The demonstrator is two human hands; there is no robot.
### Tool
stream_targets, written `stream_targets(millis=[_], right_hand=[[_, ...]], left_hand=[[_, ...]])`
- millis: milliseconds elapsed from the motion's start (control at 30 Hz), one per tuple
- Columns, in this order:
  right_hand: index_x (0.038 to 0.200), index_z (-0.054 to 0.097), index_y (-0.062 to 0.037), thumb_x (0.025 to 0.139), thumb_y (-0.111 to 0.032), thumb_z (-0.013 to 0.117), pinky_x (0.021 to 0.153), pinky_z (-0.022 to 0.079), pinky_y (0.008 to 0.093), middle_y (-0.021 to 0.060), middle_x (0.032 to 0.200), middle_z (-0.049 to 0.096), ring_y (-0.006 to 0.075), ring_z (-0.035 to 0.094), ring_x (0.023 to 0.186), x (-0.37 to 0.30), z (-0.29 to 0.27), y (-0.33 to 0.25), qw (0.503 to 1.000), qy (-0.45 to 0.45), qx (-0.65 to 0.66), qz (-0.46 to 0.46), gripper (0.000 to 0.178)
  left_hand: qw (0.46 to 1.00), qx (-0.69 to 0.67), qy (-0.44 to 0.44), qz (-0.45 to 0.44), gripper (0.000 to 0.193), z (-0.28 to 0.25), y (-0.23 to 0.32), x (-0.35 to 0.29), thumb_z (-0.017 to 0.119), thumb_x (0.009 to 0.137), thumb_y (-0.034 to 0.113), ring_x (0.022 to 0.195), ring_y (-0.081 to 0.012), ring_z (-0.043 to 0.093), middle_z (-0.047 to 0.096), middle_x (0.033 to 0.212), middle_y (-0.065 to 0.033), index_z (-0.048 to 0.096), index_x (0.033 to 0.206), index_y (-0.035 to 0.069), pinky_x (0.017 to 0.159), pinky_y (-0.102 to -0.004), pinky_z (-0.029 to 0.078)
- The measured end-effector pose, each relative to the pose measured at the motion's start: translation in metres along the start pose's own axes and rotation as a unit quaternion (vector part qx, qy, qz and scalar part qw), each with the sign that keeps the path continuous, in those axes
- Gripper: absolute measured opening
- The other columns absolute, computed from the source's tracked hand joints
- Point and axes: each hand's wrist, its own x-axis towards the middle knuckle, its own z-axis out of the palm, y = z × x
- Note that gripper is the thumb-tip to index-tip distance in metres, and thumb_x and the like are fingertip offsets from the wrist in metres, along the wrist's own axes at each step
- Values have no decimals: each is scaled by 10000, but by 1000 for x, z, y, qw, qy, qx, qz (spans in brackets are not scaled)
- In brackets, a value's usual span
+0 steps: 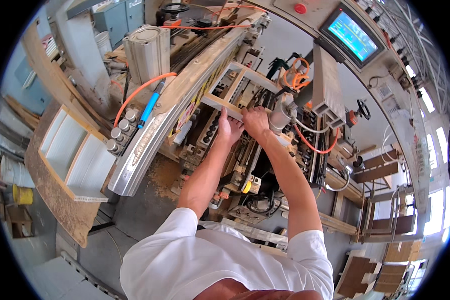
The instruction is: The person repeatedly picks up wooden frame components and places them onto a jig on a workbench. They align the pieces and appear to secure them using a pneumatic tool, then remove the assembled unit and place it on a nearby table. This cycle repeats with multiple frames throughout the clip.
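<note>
A pale wooden frame with a crossbar lies in the machine ahead of me. My left hand is at its near rail, thumb up against the rail's face and the other fingers partly hidden. Close beside it, my right hand curls its fingers over the same rail, toward the frame's near right corner. Just right of that hand stands a grey metal cylinder of the machine. A row of black round parts runs below the left part of the frame.
A long metal beam crosses on the left, with a blue marker-like tool and an orange hose. Another divided frame rests on a worn board. A lit screen and red button are at upper right.
</note>
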Motion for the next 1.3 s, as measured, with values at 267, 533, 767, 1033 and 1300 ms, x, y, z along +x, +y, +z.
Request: stream_targets(millis=[267,533,767,1033,1300], right_hand=[[882,642,-77,740,-145,663,856,418,412,117,826,693,284,654,856,5,0,0,999,17,25,-23,159],[907,639,-83,795,-195,681,871,417,422,123,843,691,296,649,878,1,5,5,1000,-6,0,-19,164],[895,655,-87,787,-136,653,870,416,427,110,827,696,279,654,873,2,9,-3,999,-23,0,-29,119],[896,682,-97,790,-201,671,901,394,467,107,874,699,284,646,919,7,13,-11,993,-57,-102,12,148],[962,731,-132,833,-103,636,1014,327,531,80,1009,705,279,616,1065,17,-12,-30,980,-140,-77,117,163]], left_hand=[[998,4,36,50,629,-15,-2,-49,562,948,512,1207,-295,453,444,1293,-146,409,1299,13,1084,-484,358],[995,32,90,41,421,-28,-14,-157,640,937,365,1069,-248,495,487,1100,-88,495,1160,40,1030,-450,411],[996,22,58,-63,344,-57,-3,-308,618,960,299,1147,-272,544,572,1036,-71,555,1169,33,1060,-429,421],[989,56,34,-135,301,-106,37,-418,665,925,270,1232,-289,503,572,1092,-68,572,1111,51,1111,-415,386],[983,71,109,-131,175,-126,63,-499,723,874,240,1199,-309,519,585,1041,-57,632,953,113,1076,-432,398]])
